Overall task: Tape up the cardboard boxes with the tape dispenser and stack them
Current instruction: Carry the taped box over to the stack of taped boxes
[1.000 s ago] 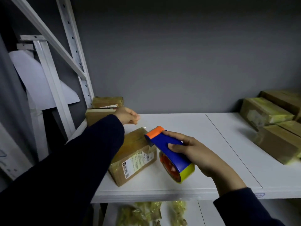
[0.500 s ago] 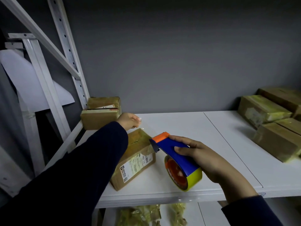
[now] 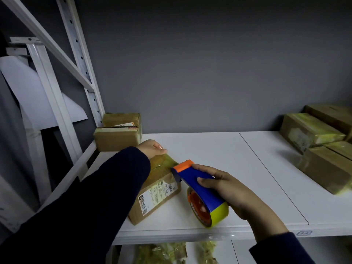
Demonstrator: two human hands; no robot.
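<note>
**First inspector:** We find the cardboard box lying on the white shelf near its front left corner, with the printed label facing us. The left hand rests on the far end of the box top with the fingers laid fairly flat, pressing down and not clenched. We cannot tell whether the thumb pinches anything beneath.

**Second inspector:** Agreed. The right hand is wrapped round the tape dispenser. The dispenser's orange cutter end sits at the near top edge of the box. A yellowish tape strip runs along the top between the two hands.

**First inspector:** We judge the step in hand to be the lengthwise seal, with the strip close to the near edge.

**Second inspector:** To finish it well, we recommend carrying the tape over that edge and down the side. The dispenser should stay low so that the tape lies without wrinkles. The left hand should bear down so the box cannot slide, and the cut should be made with a firm tilt of the blade.

**First inspector:** The loose end should then be rubbed flat. We note two stacked boxes at the rear left, the likely place for this one. More boxes sit well apart on the right.
</note>
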